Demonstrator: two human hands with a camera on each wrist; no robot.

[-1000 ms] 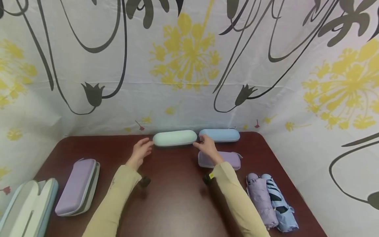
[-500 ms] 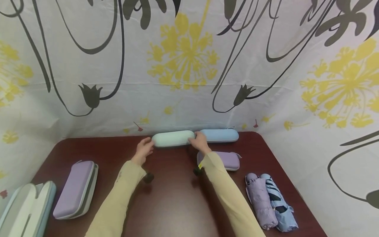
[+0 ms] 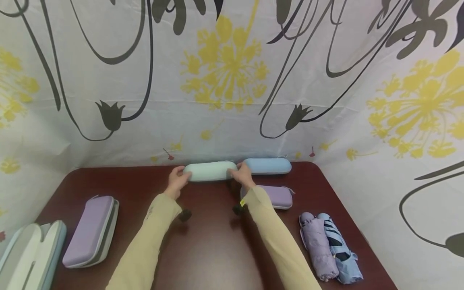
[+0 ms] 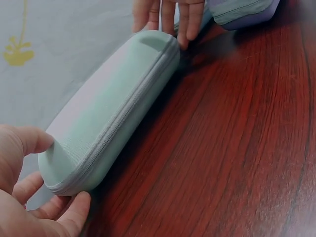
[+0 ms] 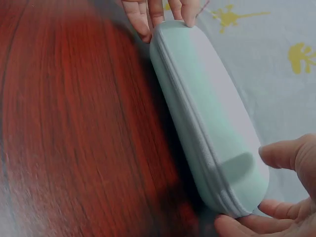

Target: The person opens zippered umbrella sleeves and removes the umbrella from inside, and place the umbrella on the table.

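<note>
A mint-green zippered pencil case (image 3: 211,171) lies lengthwise at the back edge of the table, against the patterned cloth. My left hand (image 3: 177,180) holds its left end, with the thumb (image 4: 38,140) on the upper face and the fingers curled under the end, as the left wrist view shows. At the opposite end my right hand (image 3: 243,176) grips the case in the same way, its thumb (image 5: 284,154) on the upper side and fingertips at the bottom of the rounded end. The zip (image 5: 197,131) runs closed along the side facing me.
Right of the green case sits a blue case (image 3: 270,166), with a purple case (image 3: 278,196) in front, partly behind my right sleeve. Two folded umbrellas, purple (image 3: 319,249) and blue (image 3: 342,251), lie at right. At left are another purple case (image 3: 90,231) and an opened pale-blue case (image 3: 34,255).
My right hand has moved left from beside the blue case onto the green case's right end. My left hand has closed on its left end. The green case has shifted slightly toward me.
</note>
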